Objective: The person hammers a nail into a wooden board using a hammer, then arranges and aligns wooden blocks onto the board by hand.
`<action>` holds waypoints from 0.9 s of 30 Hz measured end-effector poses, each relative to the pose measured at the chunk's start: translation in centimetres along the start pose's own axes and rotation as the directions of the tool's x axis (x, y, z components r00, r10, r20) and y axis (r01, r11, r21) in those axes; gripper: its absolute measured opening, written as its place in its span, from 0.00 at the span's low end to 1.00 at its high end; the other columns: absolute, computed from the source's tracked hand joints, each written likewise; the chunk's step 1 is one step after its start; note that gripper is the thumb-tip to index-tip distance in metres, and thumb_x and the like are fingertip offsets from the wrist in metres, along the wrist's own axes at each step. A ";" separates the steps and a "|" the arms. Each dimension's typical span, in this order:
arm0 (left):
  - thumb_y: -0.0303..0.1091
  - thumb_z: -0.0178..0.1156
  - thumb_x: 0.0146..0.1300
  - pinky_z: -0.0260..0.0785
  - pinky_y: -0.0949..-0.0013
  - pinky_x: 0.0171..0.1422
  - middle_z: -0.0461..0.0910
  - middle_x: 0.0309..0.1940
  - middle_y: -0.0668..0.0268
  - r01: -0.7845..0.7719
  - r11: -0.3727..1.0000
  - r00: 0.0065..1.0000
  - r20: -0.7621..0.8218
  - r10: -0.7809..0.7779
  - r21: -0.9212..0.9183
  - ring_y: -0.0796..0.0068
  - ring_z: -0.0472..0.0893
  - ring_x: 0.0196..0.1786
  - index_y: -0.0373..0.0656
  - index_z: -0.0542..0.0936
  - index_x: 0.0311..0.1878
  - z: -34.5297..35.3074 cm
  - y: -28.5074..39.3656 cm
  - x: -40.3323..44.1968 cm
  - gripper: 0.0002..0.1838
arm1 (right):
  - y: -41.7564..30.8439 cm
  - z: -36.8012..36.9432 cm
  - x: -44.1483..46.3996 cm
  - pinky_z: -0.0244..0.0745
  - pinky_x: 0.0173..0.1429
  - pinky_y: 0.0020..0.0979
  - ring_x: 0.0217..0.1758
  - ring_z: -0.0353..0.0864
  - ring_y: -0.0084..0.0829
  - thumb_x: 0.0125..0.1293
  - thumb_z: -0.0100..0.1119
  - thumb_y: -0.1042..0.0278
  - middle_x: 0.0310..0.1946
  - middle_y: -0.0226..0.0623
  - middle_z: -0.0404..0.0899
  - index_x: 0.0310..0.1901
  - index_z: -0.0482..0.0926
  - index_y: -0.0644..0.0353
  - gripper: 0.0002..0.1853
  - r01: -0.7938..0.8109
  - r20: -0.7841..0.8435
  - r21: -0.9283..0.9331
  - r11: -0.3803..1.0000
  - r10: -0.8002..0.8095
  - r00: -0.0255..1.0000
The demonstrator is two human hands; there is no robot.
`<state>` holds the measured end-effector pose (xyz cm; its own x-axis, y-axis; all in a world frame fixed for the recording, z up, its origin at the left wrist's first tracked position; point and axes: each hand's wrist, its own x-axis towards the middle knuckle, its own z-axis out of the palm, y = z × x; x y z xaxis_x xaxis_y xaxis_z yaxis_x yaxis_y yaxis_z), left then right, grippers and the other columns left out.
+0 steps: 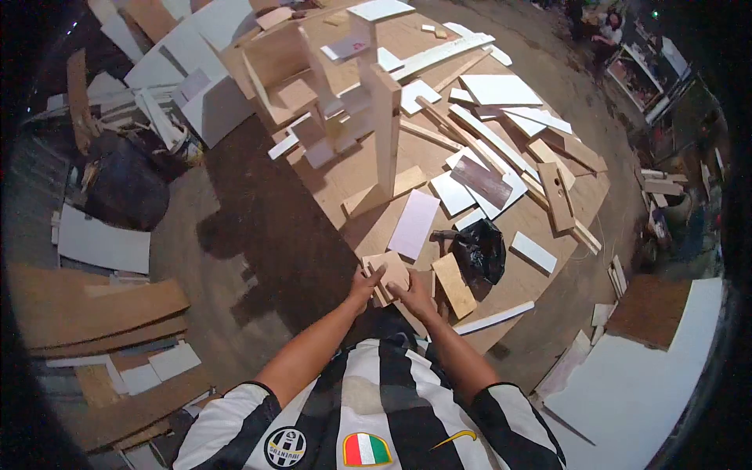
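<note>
Wooden pieces: at the near corner of the table, between both hands; whether they rest on the top or are lifted just clear is hard to tell.
Left hand: fingers closed around the outer side, thumb over the top.
Right hand: closed on the opposite side, thumb pressing the upper face.
Table corner: the likeliest trouble; if one grip loosens, a layer could slide off toward the floor, since the edge is so near.
Stack: the layers may skew if the thumbs press unevenly (nothing visible binds them).
Black bag: an elbow swung right could knock it or the yellowish block beside it.
Upright board: tall and narrow, so a bump might topple it; its fixing is unclear.
Wood's look: pale tan, flat-faced, the top piece smooth and broad, with narrower edges showing in stripes at the left.
</note>
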<state>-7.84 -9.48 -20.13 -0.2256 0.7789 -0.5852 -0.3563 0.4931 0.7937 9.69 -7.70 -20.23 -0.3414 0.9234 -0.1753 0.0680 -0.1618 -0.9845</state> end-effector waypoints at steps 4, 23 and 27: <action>0.55 0.74 0.62 0.76 0.55 0.60 0.79 0.59 0.59 -0.028 0.995 1.000 -0.007 0.028 -0.098 0.64 0.80 0.58 0.45 0.69 0.69 0.9 0.0 4.0 0.40 | -0.7 -1.5 3.3 0.80 0.48 0.32 0.46 0.84 0.29 0.68 0.69 0.54 0.44 0.41 0.84 0.60 0.76 0.69 0.28 -0.176 -0.112 0.020 0.984 0.178 0.978; 0.59 0.68 0.66 0.75 0.56 0.62 0.78 0.61 0.53 -0.185 0.938 0.980 -0.018 0.199 0.295 0.61 0.79 0.64 0.37 0.68 0.71 -7.2 -7.6 26.1 0.42 | -1.9 -7.2 23.8 0.73 0.68 0.42 0.64 0.80 0.49 0.70 0.60 0.65 0.61 0.55 0.80 0.67 0.74 0.63 0.26 0.006 -0.521 -0.062 0.998 -0.038 0.853; 0.68 0.56 0.69 0.66 0.60 0.71 0.75 0.67 0.57 0.195 0.900 0.976 0.017 -0.218 0.390 0.62 0.75 0.66 0.38 0.68 0.74 -2.0 1.9 18.6 0.45 | -1.3 -6.1 26.4 0.74 0.65 0.42 0.60 0.82 0.47 0.70 0.59 0.67 0.59 0.53 0.81 0.67 0.76 0.59 0.25 -0.036 -0.450 0.108 0.994 0.081 0.889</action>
<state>-14.56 5.21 -29.84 -0.1274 0.6588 -0.7415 -0.0107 0.7466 0.6652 6.27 19.02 -23.58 0.1240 0.9647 -0.2322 -0.0215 -0.2314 -0.9726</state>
